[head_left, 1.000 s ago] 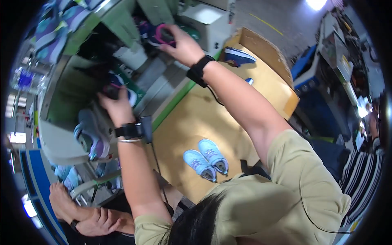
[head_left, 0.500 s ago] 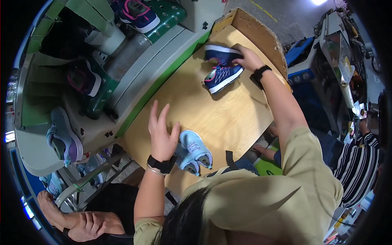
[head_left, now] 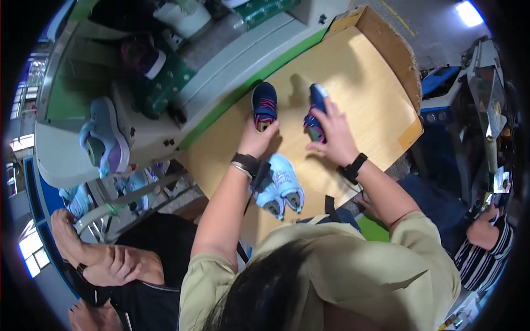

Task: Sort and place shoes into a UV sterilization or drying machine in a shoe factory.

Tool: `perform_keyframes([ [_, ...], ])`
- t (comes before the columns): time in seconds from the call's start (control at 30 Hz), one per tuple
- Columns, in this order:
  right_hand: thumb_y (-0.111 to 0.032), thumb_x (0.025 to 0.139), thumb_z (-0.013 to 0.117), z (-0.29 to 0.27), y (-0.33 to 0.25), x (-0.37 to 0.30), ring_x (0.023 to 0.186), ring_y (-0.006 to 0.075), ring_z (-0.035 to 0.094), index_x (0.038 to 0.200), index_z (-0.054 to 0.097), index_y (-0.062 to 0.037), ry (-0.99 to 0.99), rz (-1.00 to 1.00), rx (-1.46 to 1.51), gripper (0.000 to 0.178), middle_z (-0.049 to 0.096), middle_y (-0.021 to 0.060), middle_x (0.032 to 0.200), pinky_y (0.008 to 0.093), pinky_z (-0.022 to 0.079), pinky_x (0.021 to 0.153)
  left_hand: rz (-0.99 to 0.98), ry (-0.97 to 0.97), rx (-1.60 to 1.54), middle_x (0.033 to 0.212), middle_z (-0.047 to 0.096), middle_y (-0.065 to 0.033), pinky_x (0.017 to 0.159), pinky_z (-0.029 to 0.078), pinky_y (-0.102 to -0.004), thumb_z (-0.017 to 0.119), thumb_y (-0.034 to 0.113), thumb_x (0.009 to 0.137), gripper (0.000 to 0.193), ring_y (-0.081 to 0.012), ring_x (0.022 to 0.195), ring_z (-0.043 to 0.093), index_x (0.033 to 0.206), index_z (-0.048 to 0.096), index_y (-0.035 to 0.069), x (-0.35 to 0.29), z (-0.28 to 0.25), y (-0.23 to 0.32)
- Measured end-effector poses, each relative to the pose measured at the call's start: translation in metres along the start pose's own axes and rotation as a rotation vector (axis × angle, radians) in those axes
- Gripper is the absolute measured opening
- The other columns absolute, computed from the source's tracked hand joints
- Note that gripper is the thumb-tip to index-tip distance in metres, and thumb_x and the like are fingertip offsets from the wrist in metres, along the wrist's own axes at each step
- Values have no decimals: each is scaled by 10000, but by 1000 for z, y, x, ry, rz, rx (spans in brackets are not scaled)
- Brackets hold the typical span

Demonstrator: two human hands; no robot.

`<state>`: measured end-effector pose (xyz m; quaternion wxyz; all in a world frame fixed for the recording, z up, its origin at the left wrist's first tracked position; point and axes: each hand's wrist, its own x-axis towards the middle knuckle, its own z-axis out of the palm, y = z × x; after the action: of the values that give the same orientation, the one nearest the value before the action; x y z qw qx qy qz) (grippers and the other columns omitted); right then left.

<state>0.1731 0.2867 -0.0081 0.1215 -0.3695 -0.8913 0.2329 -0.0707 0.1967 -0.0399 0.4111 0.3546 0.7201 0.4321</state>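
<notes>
My left hand [head_left: 258, 138] is closed round the heel end of a navy sneaker [head_left: 265, 102] with pink laces and lining, its toe pointing away from me. To its right, my right hand [head_left: 335, 135] grips the matching navy sneaker [head_left: 316, 105] from the side, thumb by the heel and fingers along the pale sole. This second shoe is tilted, its sole turned toward the right. Nearer to me, a pair of light blue sneakers [head_left: 287, 179] lies side by side on the wooden tabletop [head_left: 370, 83], just right of my left wrist.
A green-edged grey machine [head_left: 232, 66] borders the table's left side, with a dark shoe [head_left: 144, 55] inside and a light blue shoe [head_left: 105, 135] on its near ledge. A cardboard wall [head_left: 389, 47] edges the far right. Another person's hands [head_left: 113, 265] are at lower left.
The left hand was raised with spread fingers; it now holds one navy sneaker. Both navy sneakers, formerly together by the right hand, are apart and nearer. The view has shifted.
</notes>
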Motion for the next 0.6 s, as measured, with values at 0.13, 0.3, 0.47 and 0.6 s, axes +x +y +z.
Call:
perform_keyframes([
  [0.13, -420, 653, 867, -11, 22, -15, 1381, 496, 275, 1458, 323, -76, 162, 178, -62, 1030, 217, 283, 1547, 600, 241, 1123, -199, 4, 247, 1165, 591, -214, 919, 475, -392, 797, 264, 778, 718, -310, 1089, 559, 1327, 435, -23, -32, -27, -1],
  [0.3, -219, 751, 814, 9, 39, -8, 1168, 360, 518, 1418, 282, 16, 351, 464, 414, 885, 472, 283, 1293, 399, 423, 1013, -206, 54, -94, 1440, 422, -236, 1081, 385, -398, 743, 202, 844, 908, -331, 1340, 420, 1519, 170, 2, -69, -53, -2],
  [0.47, -107, 842, 699, 3, -72, -12, 1165, 270, 526, 1460, 256, -50, 155, 177, 904, 763, 451, 174, 1330, 379, 445, 999, -4, 241, -276, 1535, 295, -212, 1101, 359, -402, 698, 122, 869, 845, -345, 1386, 360, 1536, 184, 49, -122, -60, 40],
  [0.6, -303, 873, 728, 35, -115, 13, 1469, 348, 206, 1518, 186, -28, -171, 58, 806, 886, 233, 261, 1543, 412, 246, 1162, 398, 269, 328, 1516, 310, -229, 1103, 352, -402, 741, 101, 774, 885, -337, 1387, 360, 1512, 253, 79, -137, -62, 32],
])
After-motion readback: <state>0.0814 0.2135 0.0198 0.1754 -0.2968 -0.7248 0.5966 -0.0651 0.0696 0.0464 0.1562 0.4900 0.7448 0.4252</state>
